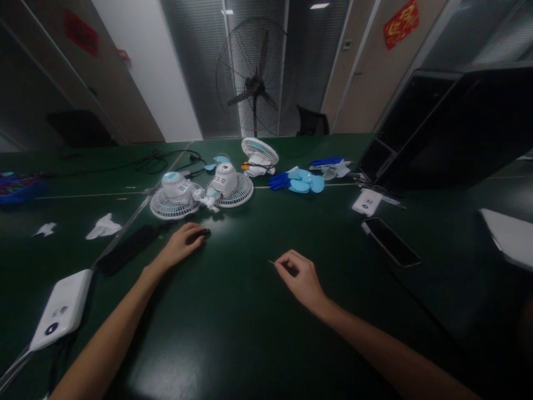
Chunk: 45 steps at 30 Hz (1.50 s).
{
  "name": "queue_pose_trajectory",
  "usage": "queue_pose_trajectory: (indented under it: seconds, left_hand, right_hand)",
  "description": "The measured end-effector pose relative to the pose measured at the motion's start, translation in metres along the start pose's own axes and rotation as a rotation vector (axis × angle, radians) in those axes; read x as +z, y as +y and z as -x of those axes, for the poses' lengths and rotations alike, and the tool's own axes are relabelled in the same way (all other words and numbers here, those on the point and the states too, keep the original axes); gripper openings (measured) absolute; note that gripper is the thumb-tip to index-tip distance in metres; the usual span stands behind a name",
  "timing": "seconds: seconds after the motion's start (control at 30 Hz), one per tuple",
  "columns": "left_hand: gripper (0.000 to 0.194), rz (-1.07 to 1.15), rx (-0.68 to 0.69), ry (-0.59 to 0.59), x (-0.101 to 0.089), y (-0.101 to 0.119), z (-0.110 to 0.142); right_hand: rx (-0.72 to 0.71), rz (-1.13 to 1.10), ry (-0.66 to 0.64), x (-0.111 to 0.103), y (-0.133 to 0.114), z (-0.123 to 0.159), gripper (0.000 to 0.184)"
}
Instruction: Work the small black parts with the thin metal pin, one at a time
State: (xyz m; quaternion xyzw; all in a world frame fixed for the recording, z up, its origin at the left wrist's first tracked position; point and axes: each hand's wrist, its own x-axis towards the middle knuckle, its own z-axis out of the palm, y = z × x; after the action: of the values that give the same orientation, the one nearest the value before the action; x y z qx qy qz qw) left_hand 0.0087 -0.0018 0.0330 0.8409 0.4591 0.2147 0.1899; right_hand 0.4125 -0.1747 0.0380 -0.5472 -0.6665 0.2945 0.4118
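Note:
My left hand is closed around a small black object, whose kind I cannot make out, just above or on the green table. Between thumb and forefinger, my right hand pinches a thin, short, needle-like piece that points left. Beyond my left hand lie two white fan heads, the left one and the right one, grilles down with their motor housings up. A third small fan rests behind them with its grille tilted upward. Light-blue fan blades sit to its right.
Blue gloves lie beside the blades. A phone and a white box-like device are on the right, near a large black monitor. At left are a white power bank with cables, a dark pouch and crumpled white scraps.

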Motion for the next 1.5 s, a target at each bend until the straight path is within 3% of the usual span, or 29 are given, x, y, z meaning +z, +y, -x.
queue_pose_trajectory:
  seconds: [0.1, 0.3, 0.6, 0.77, 0.9, 1.1, 1.5]
  left_hand:
    - [0.045, -0.02, 0.009, -0.035, -0.007, -0.005, 0.004]
    - [0.042, -0.046, -0.051, 0.051, -0.012, -0.022, 0.01]
    - [0.045, -0.013, -0.07, 0.07, -0.015, -0.02, 0.012]
    - [0.059, 0.129, -0.217, 0.195, -0.008, -0.021, 0.01]
    - [0.059, 0.272, -0.229, 0.299, 0.002, -0.009, 0.002]
    - [0.054, 0.276, -0.205, 0.252, 0.009, 0.005, -0.003]
    - [0.053, 0.176, -0.189, 0.236, 0.01, 0.004, -0.002]
  right_hand:
    - [-0.003, 0.004, -0.001, 0.0, 0.001, 0.001, 0.014]
    - [-0.015, 0.011, -0.005, 0.001, 0.001, 0.001, 0.015]
    - [-0.019, 0.021, -0.016, 0.001, 0.001, 0.001, 0.014]
    - [-0.024, 0.034, -0.006, 0.001, -0.001, 0.0, 0.016]
    - [-0.03, 0.033, -0.008, 0.001, -0.001, 0.0, 0.015]
    - [-0.024, 0.031, -0.014, 0.002, 0.002, 0.0, 0.014]
    - [-0.024, 0.017, -0.028, 0.002, 0.003, 0.001, 0.013]
